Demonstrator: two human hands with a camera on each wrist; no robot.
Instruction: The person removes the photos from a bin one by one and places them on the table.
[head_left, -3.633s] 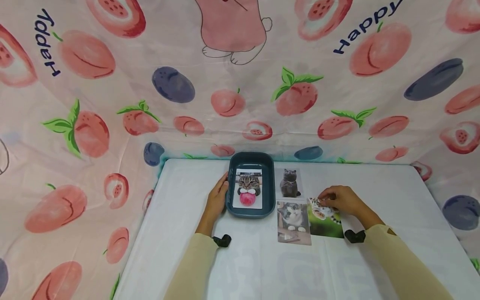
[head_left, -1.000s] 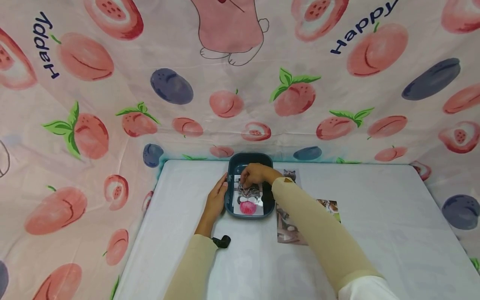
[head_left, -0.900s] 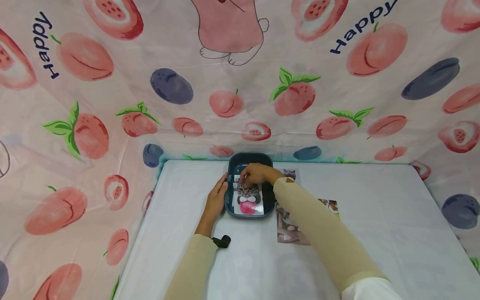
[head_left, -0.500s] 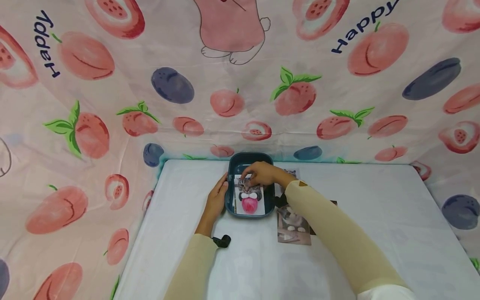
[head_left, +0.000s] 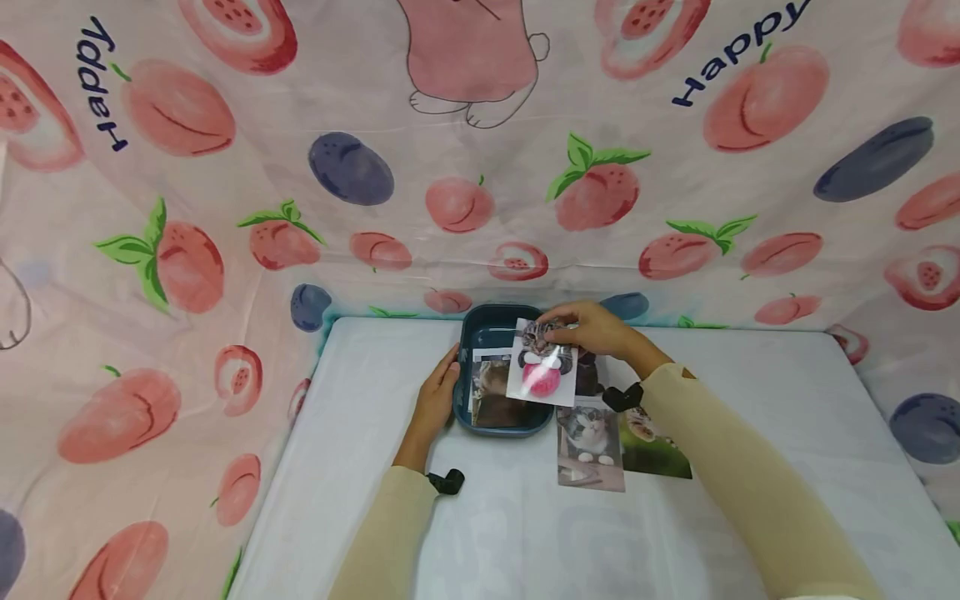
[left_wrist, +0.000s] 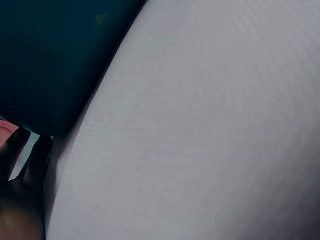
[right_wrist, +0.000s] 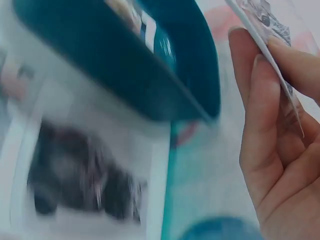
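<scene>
From the head camera, the right hand (head_left: pixel 592 329) pinched the top edge of a glossy photo of a tabby cat with a pink ball (head_left: pixel 542 373), holding it lifted over the right rim of the dark teal rectangular plastic tray (head_left: pixel 467 350). The left hand (head_left: pixel 438 398) rested with relaxed fingers against the tray's left wall. Another cat photo (head_left: pixel 495 393) lay inside the tray; a photo of a grey-and-white cat (head_left: pixel 590 446) and a green-backed photo (head_left: pixel 660 446) lay on the white table (head_left: pixel 360 400) just right of the tray.

The left wrist camera showed only the tray's dark wall (left_wrist: pixel 55 55) and the table cloth (left_wrist: pixel 210 125); the fingers were too shadowed to read.

The right wrist camera, blurred, showed fingertips (right_wrist: pixel 260 75) clamped on the photo's thin edge (right_wrist: pixel 265 37) above the tray (right_wrist: pixel 125 65).

The pinch looked shallow, at one edge only; the slick print could slip or swing and fall askew onto the table photos.
</scene>
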